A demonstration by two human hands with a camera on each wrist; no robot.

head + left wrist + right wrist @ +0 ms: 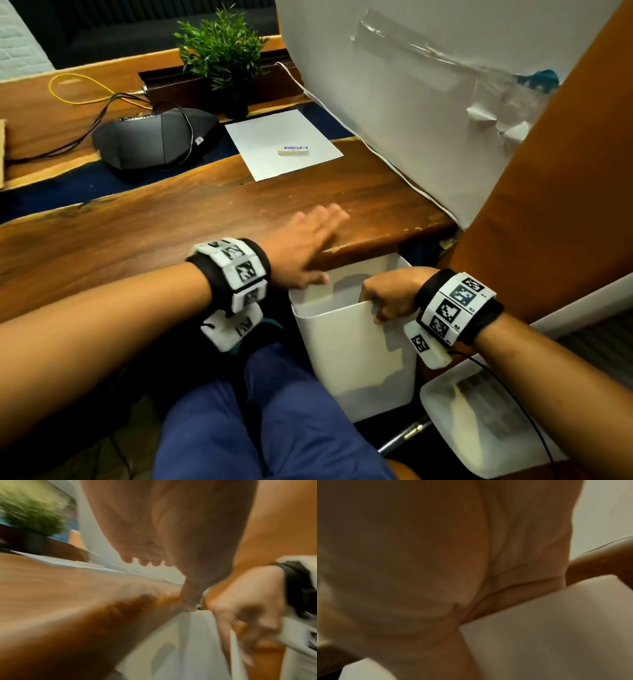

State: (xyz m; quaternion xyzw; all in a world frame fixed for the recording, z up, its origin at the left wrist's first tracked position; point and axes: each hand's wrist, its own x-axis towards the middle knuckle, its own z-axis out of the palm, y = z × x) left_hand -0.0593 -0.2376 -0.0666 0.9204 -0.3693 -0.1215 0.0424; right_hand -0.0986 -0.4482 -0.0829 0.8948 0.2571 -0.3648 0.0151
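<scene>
Trainee: Table (154, 222) first. What's happening there?
Coach: It's a broad slab of dark, glossy wood with a rounded, scuffed edge, across the middle of the frame. I judge the step to be sweeping something off it, but whatever is being swept is too small to see.
Trainee: And the bin (349, 346)?
Coach: White, smooth, boxy plastic, lower centre, with its rim tucked just under that edge.
Trainee: The 2 hands?
Coach: Apart. The right hand (390, 291) curls over the bin's near rim. The left hand (301, 250) is flat at the wood's edge, fingers straight, carrying nothing. I can't confirm contact. The next move, I'd say, is to drag the palm toward the edge with the rim snug.
Trainee: Anything smaller?
Coach: 1 flat rectangular eraser (294, 150), upper centre, well apart.
</scene>
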